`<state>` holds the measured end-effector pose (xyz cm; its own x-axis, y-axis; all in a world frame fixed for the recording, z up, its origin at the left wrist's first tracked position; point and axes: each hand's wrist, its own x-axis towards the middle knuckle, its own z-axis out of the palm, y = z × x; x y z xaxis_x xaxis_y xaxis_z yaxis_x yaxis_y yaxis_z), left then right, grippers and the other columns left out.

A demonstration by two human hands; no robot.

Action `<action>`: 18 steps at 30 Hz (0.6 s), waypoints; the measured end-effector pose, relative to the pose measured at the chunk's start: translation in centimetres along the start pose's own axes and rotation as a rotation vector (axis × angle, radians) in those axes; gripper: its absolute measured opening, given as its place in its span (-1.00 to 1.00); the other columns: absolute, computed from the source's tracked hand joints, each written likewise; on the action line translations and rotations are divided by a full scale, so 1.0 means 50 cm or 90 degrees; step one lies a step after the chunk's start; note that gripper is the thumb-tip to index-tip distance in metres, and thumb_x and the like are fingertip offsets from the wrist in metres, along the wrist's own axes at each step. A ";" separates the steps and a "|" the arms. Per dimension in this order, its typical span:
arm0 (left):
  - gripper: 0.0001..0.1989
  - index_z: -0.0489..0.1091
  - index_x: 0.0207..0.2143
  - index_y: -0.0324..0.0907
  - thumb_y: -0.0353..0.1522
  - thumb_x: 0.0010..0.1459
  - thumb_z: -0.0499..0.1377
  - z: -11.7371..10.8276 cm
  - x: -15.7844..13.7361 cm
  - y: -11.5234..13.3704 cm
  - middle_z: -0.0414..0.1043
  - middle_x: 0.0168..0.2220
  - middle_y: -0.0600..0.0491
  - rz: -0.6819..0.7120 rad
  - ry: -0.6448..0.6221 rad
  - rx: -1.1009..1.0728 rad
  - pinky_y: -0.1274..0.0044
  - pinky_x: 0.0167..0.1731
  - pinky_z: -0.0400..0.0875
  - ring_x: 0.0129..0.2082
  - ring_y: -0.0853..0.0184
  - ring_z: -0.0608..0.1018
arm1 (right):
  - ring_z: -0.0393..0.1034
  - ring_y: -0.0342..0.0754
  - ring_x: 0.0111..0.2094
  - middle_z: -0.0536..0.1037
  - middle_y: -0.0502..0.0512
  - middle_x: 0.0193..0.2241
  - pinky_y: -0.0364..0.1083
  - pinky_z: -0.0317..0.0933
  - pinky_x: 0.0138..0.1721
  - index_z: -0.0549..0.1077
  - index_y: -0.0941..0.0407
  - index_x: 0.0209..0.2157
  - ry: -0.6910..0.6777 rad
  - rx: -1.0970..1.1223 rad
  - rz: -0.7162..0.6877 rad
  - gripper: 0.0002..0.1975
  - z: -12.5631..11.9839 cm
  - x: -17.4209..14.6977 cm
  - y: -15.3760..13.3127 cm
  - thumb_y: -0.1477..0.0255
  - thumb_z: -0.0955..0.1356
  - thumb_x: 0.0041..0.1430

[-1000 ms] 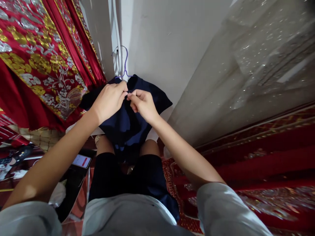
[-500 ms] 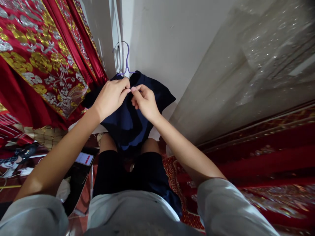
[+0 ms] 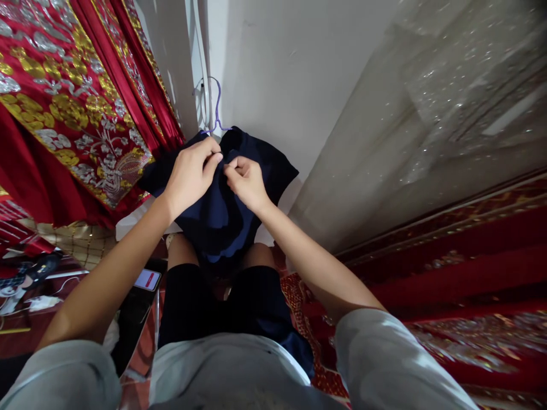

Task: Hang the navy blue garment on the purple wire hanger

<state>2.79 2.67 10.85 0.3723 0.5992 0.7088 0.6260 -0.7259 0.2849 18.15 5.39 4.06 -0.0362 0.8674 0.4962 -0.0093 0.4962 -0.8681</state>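
Observation:
A dark navy shirt [image 3: 260,156] hangs on a purple wire hanger [image 3: 217,108] against a white wall. My left hand [image 3: 190,173] pinches the shirt's front just below the collar. My right hand [image 3: 245,182] grips the fabric right beside it, fingertips nearly touching the left ones. Whatever sits between the fingertips is too small to make out. The shirt's lower part drapes down over my knees.
Red cloth with gold and silver embroidery [image 3: 64,102] hangs at the left. A phone with a lit screen [image 3: 147,279] lies on a dark surface at lower left. Red patterned fabric [image 3: 448,273] and a glittery sheer cloth [image 3: 427,114] fill the right.
Both hands stayed at the shirt's neckline, shifting slightly down the front; the view wobbled a little and the fingers regripped the fabric.

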 end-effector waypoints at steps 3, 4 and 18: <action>-0.86 0.37 -0.27 -0.19 -0.35 0.40 0.17 -0.015 0.024 -0.048 0.40 -0.38 0.10 -0.107 0.121 -0.148 0.52 -0.18 0.37 -0.27 0.36 0.52 | 0.14 -0.23 -0.62 0.32 -0.08 -0.67 -0.18 -0.02 -0.54 0.29 0.10 -0.55 -0.024 -0.092 0.078 -0.78 0.002 -0.005 0.041 0.49 0.33 0.16; -0.86 0.35 -0.28 -0.20 -0.37 0.40 0.17 -0.026 0.031 -0.074 0.38 -0.39 0.12 -0.159 0.175 -0.195 0.55 -0.20 0.37 -0.29 0.40 0.50 | 0.14 -0.22 -0.61 0.32 -0.07 -0.67 -0.17 -0.02 -0.53 0.29 0.11 -0.56 -0.039 -0.116 0.098 -0.78 0.002 -0.008 0.052 0.49 0.32 0.15; -0.68 0.34 -0.48 -0.19 -0.22 -0.03 0.40 0.036 -0.282 -0.245 0.38 -0.58 0.09 -0.714 0.175 -0.344 0.55 -0.48 0.34 -0.53 0.34 0.45 | 0.17 -0.20 -0.62 0.35 -0.07 -0.66 -0.16 0.00 -0.52 0.33 0.12 -0.48 -0.103 -0.167 0.140 -0.79 -0.050 -0.044 0.114 0.37 0.30 0.24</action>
<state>-8.91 3.71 -3.78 -0.3715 0.9284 0.0016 0.1231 0.0475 0.9913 20.66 6.40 -1.98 -0.1664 0.9478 0.2720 0.2722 0.3093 -0.9112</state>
